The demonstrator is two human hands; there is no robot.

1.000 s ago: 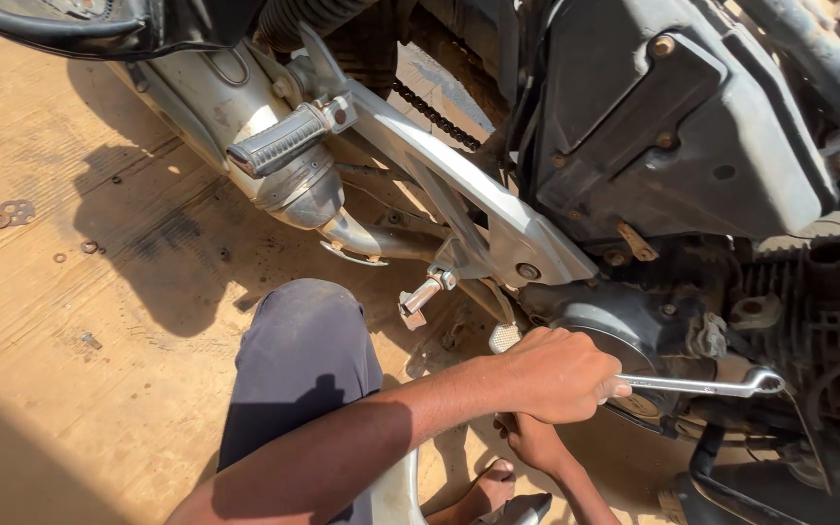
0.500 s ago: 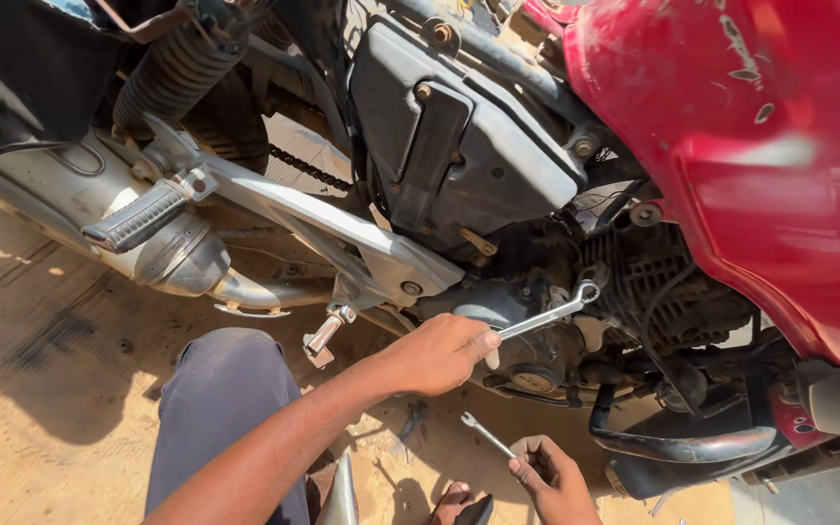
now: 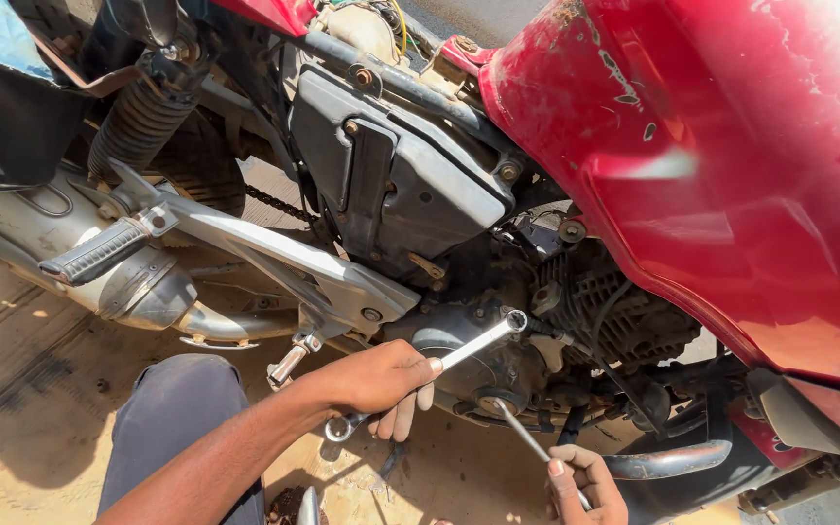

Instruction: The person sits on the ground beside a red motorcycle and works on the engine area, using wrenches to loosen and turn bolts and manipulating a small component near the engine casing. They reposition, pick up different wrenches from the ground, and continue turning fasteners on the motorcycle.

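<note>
Nearest the camera lies a sandy, pale ground [image 3: 12, 408], gritty, sunlit and marked with dark oily stains; the scene is outdoors in hard light. A knee in dark grey trousers [image 3: 182, 418] rests on it, below the engine.

The left hand [image 3: 381, 381] is closed around the middle of a shiny steel ring spanner [image 3: 439, 365], a slim straight bar with a ring at each end. Its upper ring sits on a bolt at the front of the round engine cover [image 3: 478, 355], its lower ring hangs just under the fist. The right hand [image 3: 585, 486], below the engine at the picture's bottom edge, grips a thin metal rod-like tool [image 3: 522, 433] whose tip touches the underside of that same cover.

The engine [image 3: 595, 311] is dark, greasy cast metal with ribbed cooling fins. To the left of it runs a smooth silver bracket [image 3: 284, 258] carrying a ribbed black rubber footpeg [image 3: 99, 253], with the dull grey, rounded exhaust [image 3: 138, 292] beneath. Above the engine sits a matt black plastic side box [image 3: 401, 175]. Farther left stands a coiled black shock spring [image 3: 138, 117]. To the right of the engine curves the glossy red fuel tank [image 3: 712, 175], scratched and chipped.
</note>
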